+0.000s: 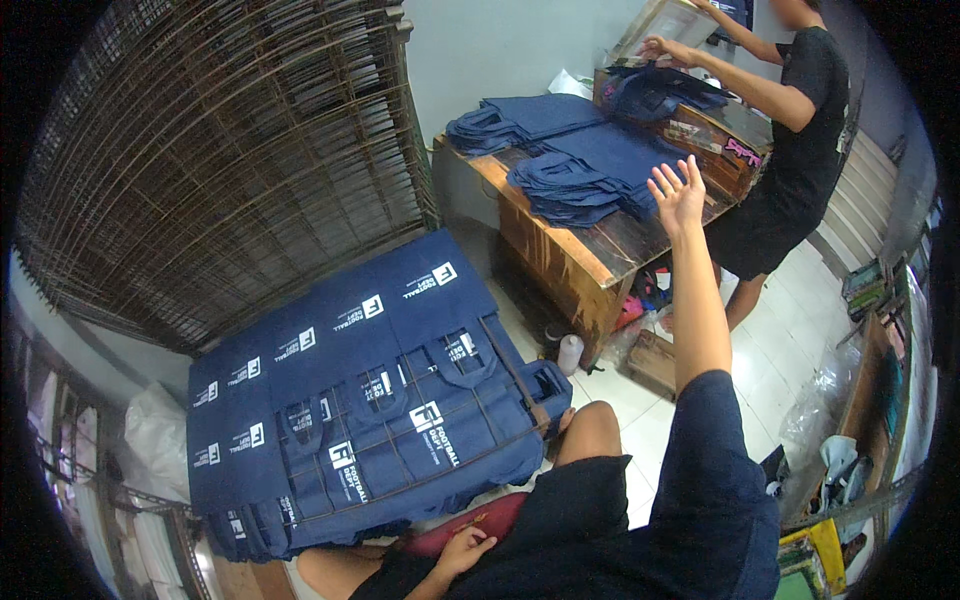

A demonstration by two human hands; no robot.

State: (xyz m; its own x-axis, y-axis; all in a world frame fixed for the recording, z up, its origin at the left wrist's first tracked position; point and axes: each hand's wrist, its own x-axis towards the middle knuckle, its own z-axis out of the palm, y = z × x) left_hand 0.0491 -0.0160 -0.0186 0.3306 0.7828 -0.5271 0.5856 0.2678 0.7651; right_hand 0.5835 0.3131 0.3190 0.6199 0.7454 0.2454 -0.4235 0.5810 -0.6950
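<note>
R hand (680, 195): raised, arm out twd the table, palm up, fingers spread apart, nothing in it. L hand (465, 552): low by the lap, over 1 dark red panel (490, 520); fingers half curled, can't tell if they pinch anything.

Printed navy tote bags (375, 340) lie L of the person on a rusty wire shelf (487, 400): 7 white prints on the top layer, 2 whole prints + several part-hidden ones under the wires; at least 4 handle loops. Exact bag count can't be told, they overlap. 1 bank of raised wire racks (240, 130) behind.

1 wooden table (545, 240): 2 piles of plain navy bags (565, 185) w/ handles twd its L side, 1 more dark pile (665, 90) on 1 wooden box (715, 145). 1 co-worker (800, 140), both hands up nr 1 frame (655, 30).

Edges: 1 handle loop juts past the shelf's R end, just beside the knee; bag hems overhang the near side. Narrow gap btwn shelf & table, w/ 1 white bottle (570, 355) by the table's foot. Wider room R: tile floor (785, 290), w/ 1 low wooden crate (652, 362) nr the R forearm.
</note>
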